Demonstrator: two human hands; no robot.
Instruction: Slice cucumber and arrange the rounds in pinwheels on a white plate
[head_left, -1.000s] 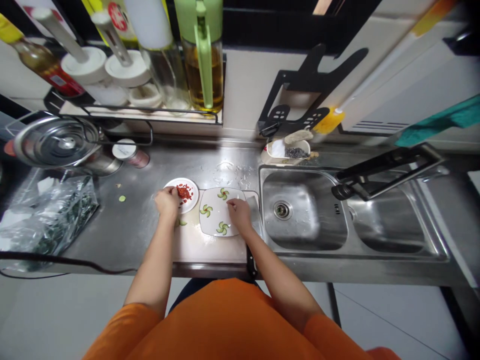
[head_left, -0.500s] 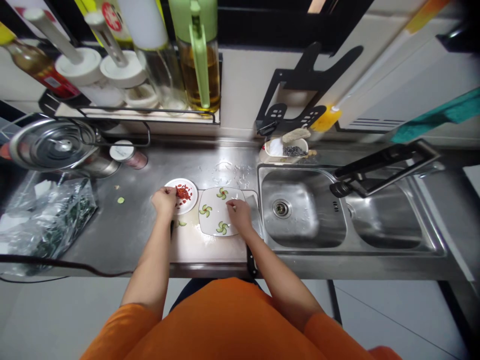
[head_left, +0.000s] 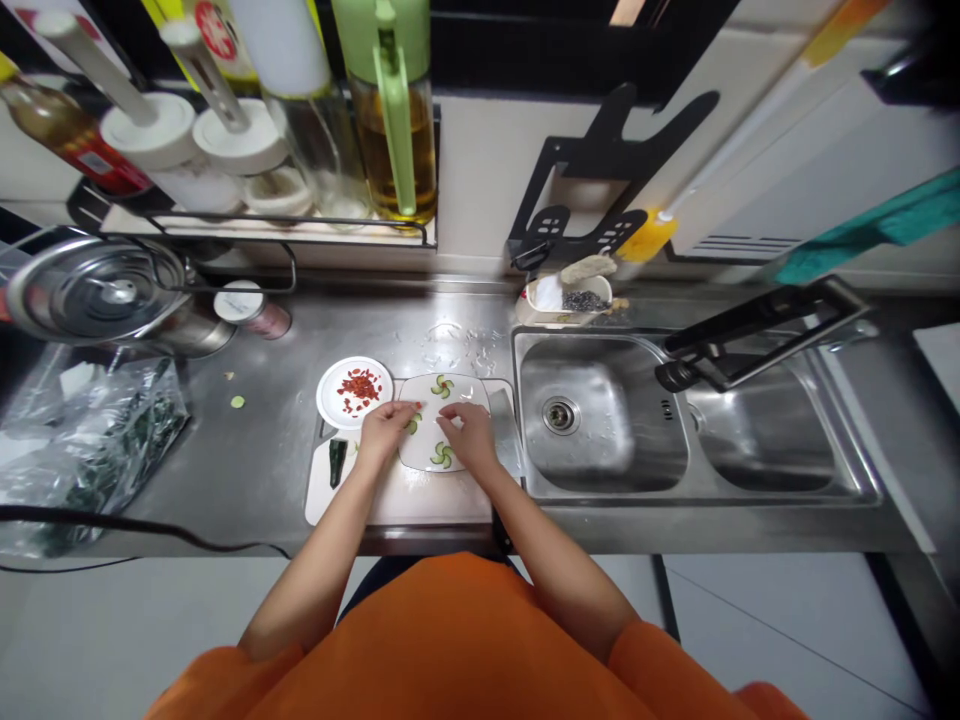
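One red bit (head_left: 418, 405): pinching with left hand (head_left: 384, 437), curling right hand (head_left: 472, 437), grip unclear, above square white plate (head_left: 426, 438); having round white dish (head_left: 328, 398) left, steel sink (head_left: 600, 440) right of it.

Glare whitens the sink (head_left: 600, 435); frame edges seem blurred.

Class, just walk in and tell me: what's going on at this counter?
A person's left hand pinches a small red piece over a square plate. The right hand is over it too; whether it holds anything is unclear. Green slices form swirls on that plate. More red pieces lie on the round plate.
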